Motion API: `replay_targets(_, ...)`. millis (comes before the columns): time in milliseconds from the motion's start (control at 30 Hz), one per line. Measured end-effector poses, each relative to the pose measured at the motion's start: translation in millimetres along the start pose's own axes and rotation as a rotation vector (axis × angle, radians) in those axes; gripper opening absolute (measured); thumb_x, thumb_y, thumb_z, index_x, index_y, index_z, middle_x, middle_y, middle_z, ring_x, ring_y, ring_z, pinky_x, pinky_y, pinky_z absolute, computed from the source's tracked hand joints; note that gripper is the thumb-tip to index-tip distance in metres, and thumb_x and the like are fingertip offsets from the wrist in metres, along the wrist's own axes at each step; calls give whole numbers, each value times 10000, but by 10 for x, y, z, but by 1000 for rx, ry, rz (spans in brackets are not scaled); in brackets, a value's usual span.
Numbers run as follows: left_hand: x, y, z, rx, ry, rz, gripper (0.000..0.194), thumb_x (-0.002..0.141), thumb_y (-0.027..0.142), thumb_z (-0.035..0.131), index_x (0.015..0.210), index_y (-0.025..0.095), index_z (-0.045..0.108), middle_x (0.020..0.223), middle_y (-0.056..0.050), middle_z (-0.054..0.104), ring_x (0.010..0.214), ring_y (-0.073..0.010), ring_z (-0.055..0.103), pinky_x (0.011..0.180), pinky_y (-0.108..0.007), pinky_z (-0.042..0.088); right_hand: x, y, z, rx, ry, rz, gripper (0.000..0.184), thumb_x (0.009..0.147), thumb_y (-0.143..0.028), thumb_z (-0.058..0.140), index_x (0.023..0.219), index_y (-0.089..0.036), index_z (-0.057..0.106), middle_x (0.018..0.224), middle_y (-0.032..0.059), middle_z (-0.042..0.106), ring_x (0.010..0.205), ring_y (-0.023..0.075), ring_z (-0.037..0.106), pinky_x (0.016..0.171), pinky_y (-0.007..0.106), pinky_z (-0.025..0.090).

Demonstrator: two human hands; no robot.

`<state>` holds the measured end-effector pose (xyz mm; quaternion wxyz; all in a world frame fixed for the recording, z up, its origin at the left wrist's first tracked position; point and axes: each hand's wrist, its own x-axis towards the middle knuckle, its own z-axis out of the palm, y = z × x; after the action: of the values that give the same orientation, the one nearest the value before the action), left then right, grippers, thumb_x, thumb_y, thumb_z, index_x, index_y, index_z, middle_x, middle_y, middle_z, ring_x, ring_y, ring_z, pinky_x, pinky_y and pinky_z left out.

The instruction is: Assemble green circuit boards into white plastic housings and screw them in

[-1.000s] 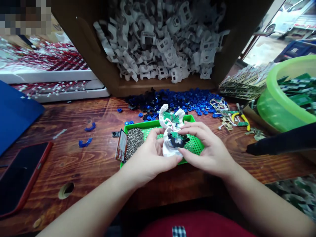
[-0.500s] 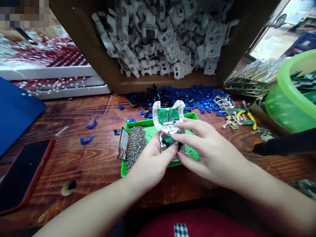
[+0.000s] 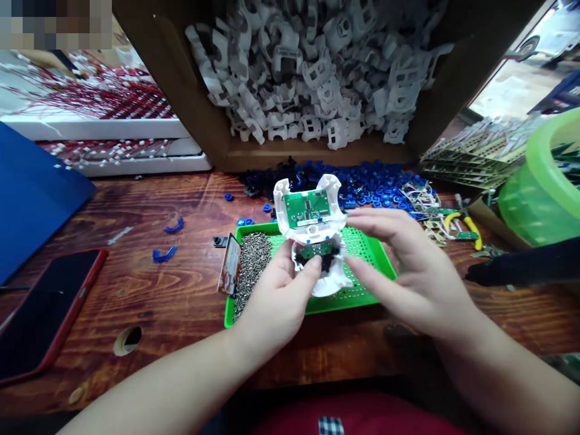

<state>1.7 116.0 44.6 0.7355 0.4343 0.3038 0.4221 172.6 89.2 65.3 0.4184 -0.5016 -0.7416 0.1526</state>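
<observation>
My left hand (image 3: 281, 290) grips a white plastic housing (image 3: 333, 285) made of two halves, its thumb pressing on the black part inside the lower half. A green circuit board (image 3: 308, 208) sits in the upper half, and a smaller green board shows in the lower one. Just to the right of the housing is my right hand (image 3: 408, 272), its fingers apart and holding nothing. Below the housing lies a green perforated tray (image 3: 380, 260), with many small metal screws (image 3: 254, 260) heaped in its left part.
Behind stands a cardboard box (image 3: 254, 156) full of white shells. Blue and black plastic parts (image 3: 376, 187) are piled before it. Yellow-handled pliers (image 3: 473, 232) and a green bucket (image 3: 521, 193) are at right; a phone (image 3: 45, 314) lies at left.
My right hand has let go of the housing and moved right, its fingers spreading. The left hand still holds the housing, whose lower half is now more exposed. The whole view has shifted slightly.
</observation>
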Motion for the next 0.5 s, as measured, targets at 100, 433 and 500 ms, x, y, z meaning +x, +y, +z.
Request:
replay_targets(100,18,-5,11,32,32,-1,418,876,195,541,1283,250,461,1283,-14,579,1185,-165,520,1021,-294,405,-23,41,73,368,-34,370,303,842,-351,566,1119,-240,519,1106,37,582,968,130,592,802,252,542)
replay_targets(433,-52,-6,79,235,-4,9,427,873,220,542,1295,237,478,1268,-25,598,1124,-130,560,962,-189,413,-29,48,148,600,-155,466,214,847,-261,543,1053,-228,589,984,18,618,837,102,608,718,202,525)
replay_targets(500,-45,-3,88,225,-20,-16,428,876,219,535,1299,218,472,1257,-43,604,1108,-143,572,954,-209,426,-30,67,158,510,-140,436,188,852,-267,533,1027,-231,593,965,14,609,850,109,595,732,216,515)
